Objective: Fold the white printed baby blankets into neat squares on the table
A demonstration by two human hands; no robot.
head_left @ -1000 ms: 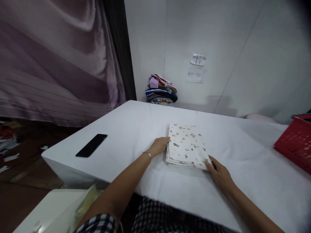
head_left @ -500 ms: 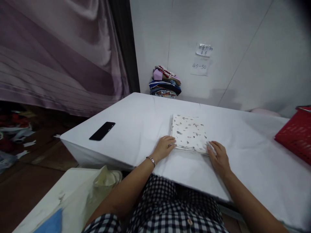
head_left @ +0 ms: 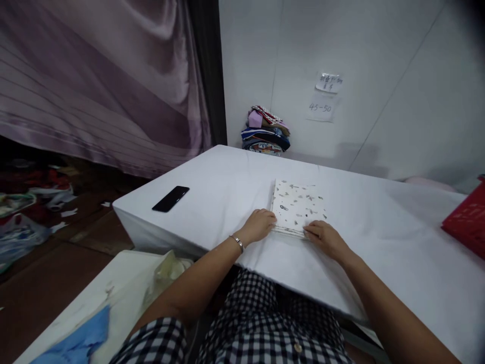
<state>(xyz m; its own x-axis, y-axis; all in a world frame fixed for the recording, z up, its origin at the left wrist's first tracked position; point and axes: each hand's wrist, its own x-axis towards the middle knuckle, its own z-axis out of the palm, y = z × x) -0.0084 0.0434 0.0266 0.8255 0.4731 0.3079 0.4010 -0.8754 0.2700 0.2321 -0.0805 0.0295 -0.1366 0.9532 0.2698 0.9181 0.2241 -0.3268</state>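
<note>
A folded white cloth (head_left: pixel 299 202) printed with small scattered motifs lies flat in a squarish stack, its layers showing along the near edge. My left hand (head_left: pixel 259 225), with a metal bracelet at the wrist, has its fingers closed on the near left corner. On the near edge, towards the right, my right hand (head_left: pixel 326 238) pinches the cloth; its thumb is mostly hidden. Both hands rest low over the white-covered table (head_left: pixel 227 182).
A black phone (head_left: pixel 170 198) lies on the table at left. Folded fabrics (head_left: pixel 265 131) are stacked behind the far edge. A red basket (head_left: pixel 468 217) stands at right. Beside my left arm is a lower white surface (head_left: pixel 125 283) with blue fabric (head_left: pixel 81 336). Two paper notes hang on the wall.
My right hand has moved left from the cloth's near right corner onto its near edge. My left hand stays at the left corner. The whole view has shifted slightly.
</note>
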